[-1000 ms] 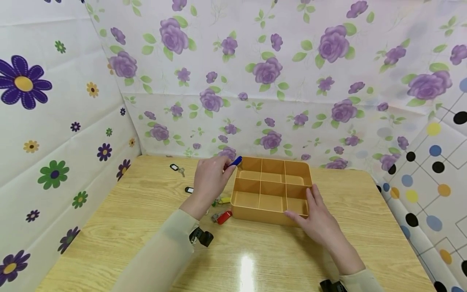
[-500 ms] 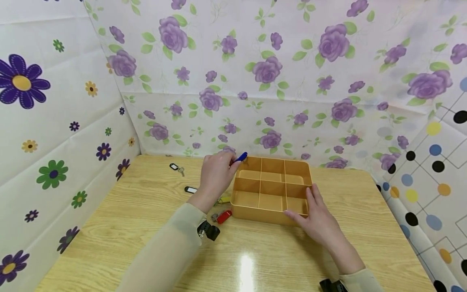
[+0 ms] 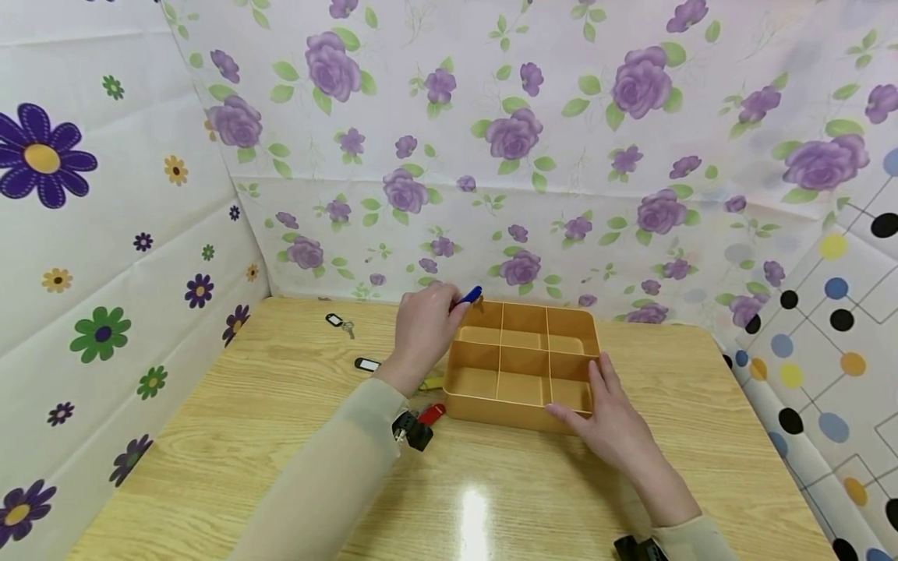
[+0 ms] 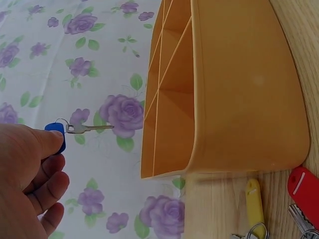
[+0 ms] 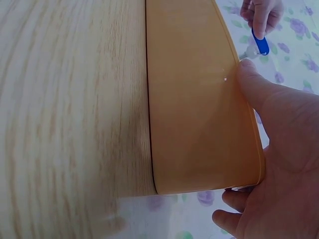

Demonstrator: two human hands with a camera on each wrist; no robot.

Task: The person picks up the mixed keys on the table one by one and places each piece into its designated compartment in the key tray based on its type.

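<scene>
My left hand point(image 3: 424, 327) pinches a blue key tag point(image 4: 57, 134) between thumb and index finger. From its ring hangs a key point(image 4: 89, 128), pointing downward. Both are above the back left compartment of an orange divided box point(image 3: 505, 411), clear of its walls. At the box's front right corner rests my right hand point(image 3: 610, 421), thumb on the front rim and fingers along the right side. Beside the box's left wall lie a yellow key tag point(image 4: 254, 204) and a red key tag point(image 4: 305, 186), each with a key, partly behind the left arm in the head view.
Farther left on the wooden table point(image 3: 281, 436) lie a black-framed key tag point(image 3: 334, 319) with its key and another black-framed tag point(image 3: 367, 365), its key hidden. A flowered cloth point(image 3: 561, 156) hangs right behind the box.
The left hand has moved right with the blue key tag, from the box's left edge to over the back left compartment. The right hand and box have stayed put.
</scene>
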